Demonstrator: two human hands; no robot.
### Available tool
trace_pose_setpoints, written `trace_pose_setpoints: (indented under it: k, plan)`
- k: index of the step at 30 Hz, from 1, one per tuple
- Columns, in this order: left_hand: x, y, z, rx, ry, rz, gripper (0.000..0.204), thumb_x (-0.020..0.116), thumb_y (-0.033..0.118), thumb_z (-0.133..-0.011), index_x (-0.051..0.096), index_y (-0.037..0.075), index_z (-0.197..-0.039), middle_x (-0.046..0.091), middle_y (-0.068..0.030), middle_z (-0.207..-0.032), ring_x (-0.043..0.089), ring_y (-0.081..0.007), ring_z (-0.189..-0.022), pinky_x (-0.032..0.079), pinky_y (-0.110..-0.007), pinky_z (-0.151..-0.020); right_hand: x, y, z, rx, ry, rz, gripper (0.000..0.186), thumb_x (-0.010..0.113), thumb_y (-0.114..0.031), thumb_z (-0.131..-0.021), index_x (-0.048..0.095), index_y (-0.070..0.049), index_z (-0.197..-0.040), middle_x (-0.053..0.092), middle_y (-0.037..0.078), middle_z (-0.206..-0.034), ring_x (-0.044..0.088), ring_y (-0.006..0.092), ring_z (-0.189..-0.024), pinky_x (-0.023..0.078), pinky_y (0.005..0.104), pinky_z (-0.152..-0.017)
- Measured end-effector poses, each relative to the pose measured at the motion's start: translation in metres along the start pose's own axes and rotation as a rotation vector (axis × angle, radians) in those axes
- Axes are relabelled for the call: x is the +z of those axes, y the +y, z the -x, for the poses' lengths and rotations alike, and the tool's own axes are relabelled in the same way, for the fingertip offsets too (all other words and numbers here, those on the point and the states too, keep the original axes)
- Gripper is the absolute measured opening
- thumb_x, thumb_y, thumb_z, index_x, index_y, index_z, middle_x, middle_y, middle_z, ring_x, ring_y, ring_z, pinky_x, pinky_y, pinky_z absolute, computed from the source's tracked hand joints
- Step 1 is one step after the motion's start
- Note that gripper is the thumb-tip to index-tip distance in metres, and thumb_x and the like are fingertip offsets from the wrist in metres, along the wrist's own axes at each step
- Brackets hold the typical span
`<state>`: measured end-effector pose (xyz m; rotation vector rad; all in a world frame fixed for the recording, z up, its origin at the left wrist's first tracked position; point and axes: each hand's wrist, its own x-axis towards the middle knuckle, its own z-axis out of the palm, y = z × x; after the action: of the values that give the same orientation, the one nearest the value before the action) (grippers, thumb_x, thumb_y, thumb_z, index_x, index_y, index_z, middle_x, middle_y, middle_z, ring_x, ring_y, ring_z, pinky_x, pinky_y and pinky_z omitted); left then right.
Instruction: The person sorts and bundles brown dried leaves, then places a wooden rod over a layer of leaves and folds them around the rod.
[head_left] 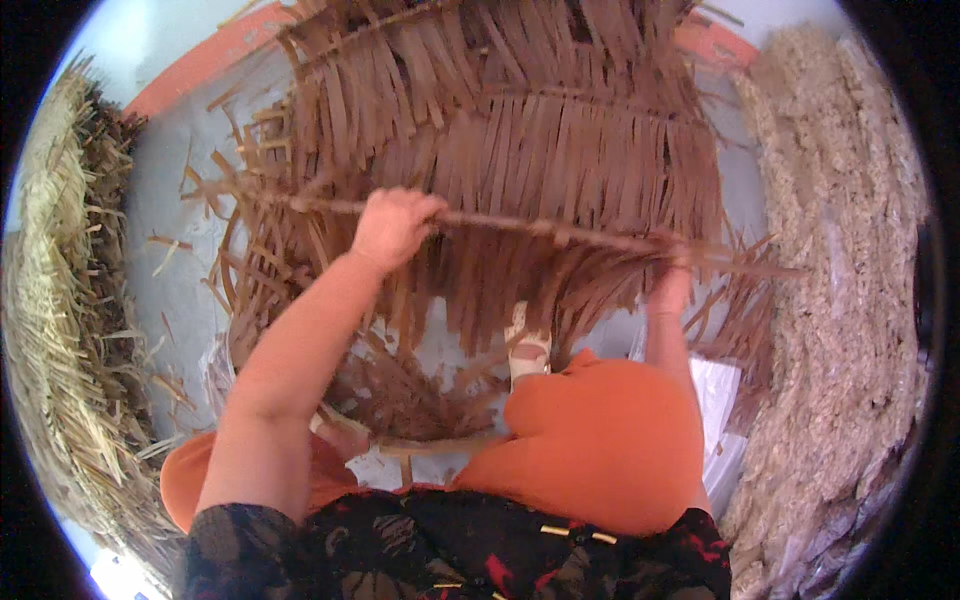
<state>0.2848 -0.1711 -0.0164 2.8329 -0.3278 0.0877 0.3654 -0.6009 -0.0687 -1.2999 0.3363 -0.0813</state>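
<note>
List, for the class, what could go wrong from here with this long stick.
The stick, held by the left hand and right hand, might catch the pale stack, which its right end overlaps in view. Loose brown strips lie near the sandalled right foot and could slip underfoot.

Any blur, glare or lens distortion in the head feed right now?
Head view throughout: blur softens the right hand and the right end of the long thin brown stick; fisheye distortion bows the tan fibrous stack near the right rim; the bright white patch at lower left looks washed out.
</note>
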Motion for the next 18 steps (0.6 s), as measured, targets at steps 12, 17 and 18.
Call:
trace_pose_setpoints:
  k: [12, 17, 18]
  plan:
    - [0.016, 0.015, 0.004, -0.014, -0.076, 0.079, 0.044, 0.074, 0.025, -0.076, 0.062, 0.018, -0.117, 0.062, -0.0078, -0.092, 0.061, -0.0284, -0.094, 0.047, -0.043, -0.084, -0.031, 0.039, -0.008, 0.151, -0.152, -0.062, 0.04, 0.052, -0.035, -0.091, 0.062, -0.005, -0.115, 0.064, 0.008, -0.114, 0.059, 0.0238, -0.102, 0.047, 0.0356, -0.086]
    - [-0.031, -0.006, 0.018, 0.027, 0.181, -0.14, 0.041, 0.067, 0.036, -0.085, 0.062, 0.014, -0.12, 0.062, -0.0063, -0.11, 0.057, -0.0271, -0.107, 0.04, -0.044, -0.099, -0.053, 0.031, -0.028, 0.216, 0.163, -0.066, 0.035, 0.054, -0.037, -0.091, 0.062, -0.009, -0.111, 0.066, 0.004, -0.106, 0.06, 0.0201, -0.093, 0.047, 0.033, -0.077]
    - [-0.033, -0.021, 0.027, 0.009, 0.202, -0.123, 0.034, 0.067, 0.028, -0.087, 0.063, 0.011, -0.115, 0.063, -0.0075, -0.113, 0.058, -0.0262, -0.108, 0.042, -0.043, -0.099, -0.056, 0.031, -0.03, 0.213, 0.2, -0.056, 0.034, 0.055, -0.038, -0.091, 0.062, -0.01, -0.109, 0.066, 0.003, -0.102, 0.06, 0.0184, -0.088, 0.047, 0.0315, -0.073]
